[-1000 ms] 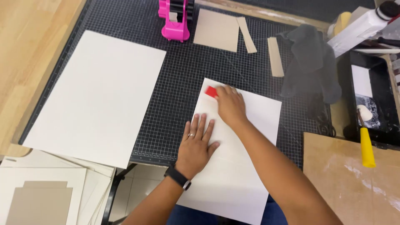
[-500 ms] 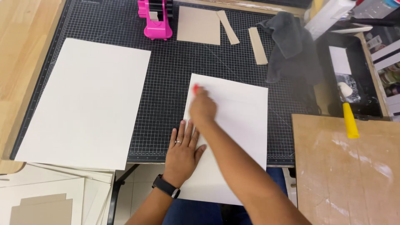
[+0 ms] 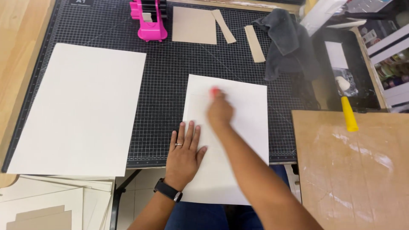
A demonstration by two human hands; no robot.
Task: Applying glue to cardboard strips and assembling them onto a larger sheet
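A white paper sheet (image 3: 247, 106) lies on the black gridded cutting mat (image 3: 170, 76), its near end hanging over the table edge. My left hand (image 3: 185, 149) lies flat on the sheet's left edge with fingers spread; it wears a ring and a black wrist watch. My right hand (image 3: 219, 111) is blurred with motion over the upper middle of the sheet, closed on a small red tool (image 3: 215, 90) that shows at its fingertips.
A large white sheet (image 3: 81, 106) lies left on the mat. At the back stand a pink tape dispenser (image 3: 149, 19), brown card pieces (image 3: 194, 25) and a grey cloth (image 3: 287, 40). A brown board (image 3: 353, 170) with a yellow-handled brush (image 3: 348, 111) is right. Stacked sheets (image 3: 55, 200) lie bottom left.
My right hand has slid the red tool across the sheet, from its upper left corner toward the middle. My left hand stays flat on the sheet. The view has shifted.
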